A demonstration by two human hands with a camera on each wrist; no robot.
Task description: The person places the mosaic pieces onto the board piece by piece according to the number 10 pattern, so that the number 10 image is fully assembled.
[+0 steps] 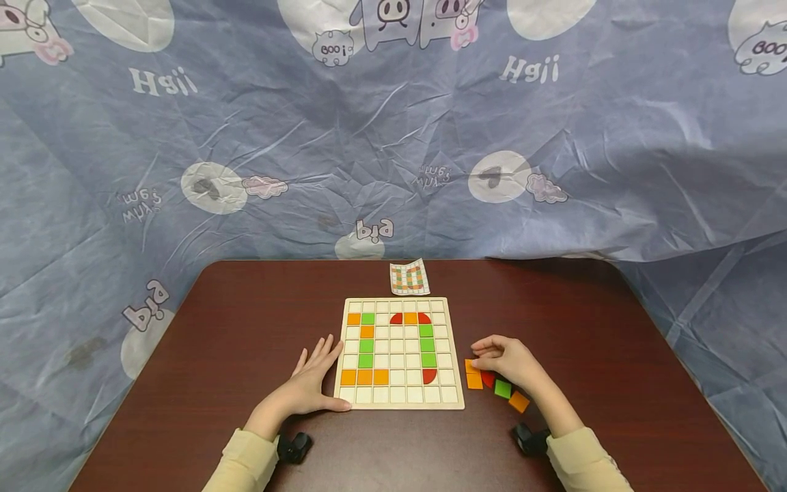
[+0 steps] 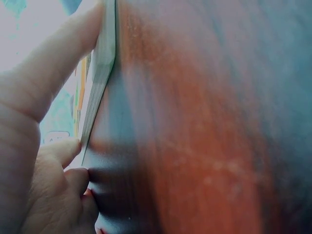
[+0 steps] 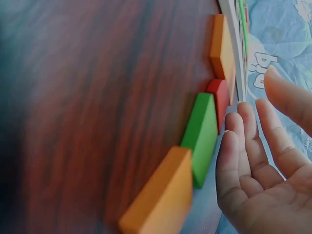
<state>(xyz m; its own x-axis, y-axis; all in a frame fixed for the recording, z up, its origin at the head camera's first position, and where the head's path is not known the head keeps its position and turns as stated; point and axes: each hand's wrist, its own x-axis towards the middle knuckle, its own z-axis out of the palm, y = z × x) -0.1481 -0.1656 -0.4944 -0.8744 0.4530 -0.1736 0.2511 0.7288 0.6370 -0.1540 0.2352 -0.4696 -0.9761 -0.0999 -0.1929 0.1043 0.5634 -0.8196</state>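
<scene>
A pale square grid board [image 1: 397, 396] lies on the table, with orange, green and red pieces set in some of its cells. My left hand [image 1: 310, 383] is spread at the board's left side, its thumb at the front left corner and its fingertips along the edge. My right hand [image 1: 510, 359] hovers over a small group of loose pieces beside the board. In the right wrist view its thumb and fingers stand apart with nothing between them. Under and near it lie orange squares [image 1: 474, 381], a partly covered red piece [image 3: 220, 100], a green square [image 3: 201, 136] and another orange square [image 3: 163, 195].
A small printed pattern card [image 1: 409, 279] lies behind the board, its corner curled up. The dark brown table [image 1: 258, 328] reaches back to a blue-grey patterned cloth [image 1: 344, 150]. Black wrist devices [image 1: 295, 447] sit at both sleeves.
</scene>
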